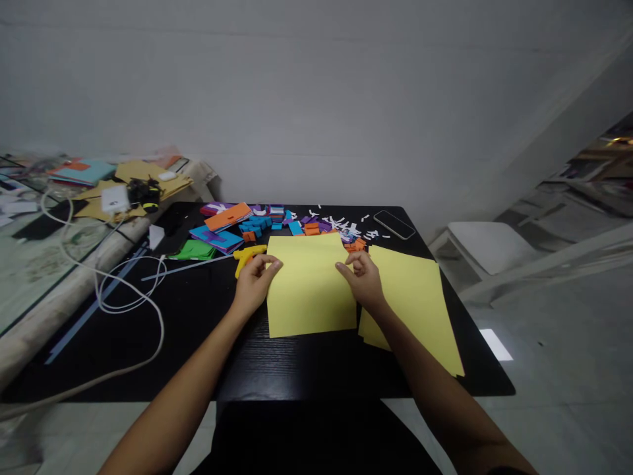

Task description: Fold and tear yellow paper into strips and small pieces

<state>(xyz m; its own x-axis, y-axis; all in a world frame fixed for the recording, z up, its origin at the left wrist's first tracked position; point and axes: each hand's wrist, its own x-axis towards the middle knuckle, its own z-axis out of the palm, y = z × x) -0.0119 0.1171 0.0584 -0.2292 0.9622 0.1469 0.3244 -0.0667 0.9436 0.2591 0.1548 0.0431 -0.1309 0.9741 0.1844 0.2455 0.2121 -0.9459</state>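
Note:
A yellow paper sheet (311, 290) is held up over the black table (291, 376), its near edge facing me. The fingers of my left hand (256, 282) pinch its left edge. On the opposite side my right hand (364, 280) grips the right edge between thumb and fingers. More yellow sheets (415, 297) lie in a loose stack to the right, partly under my right forearm. Just beyond my left hand rests a yellow tool (246, 256), partly covered; it looks like a glue gun.
Cut paper pieces (311, 228), coloured folded papers (225, 227) and a phone (394, 225) line the far side. A white cable (161, 323) loops across the left. A cluttered glass table (30, 264) adjoins at left; a white stool (489, 245) stands right.

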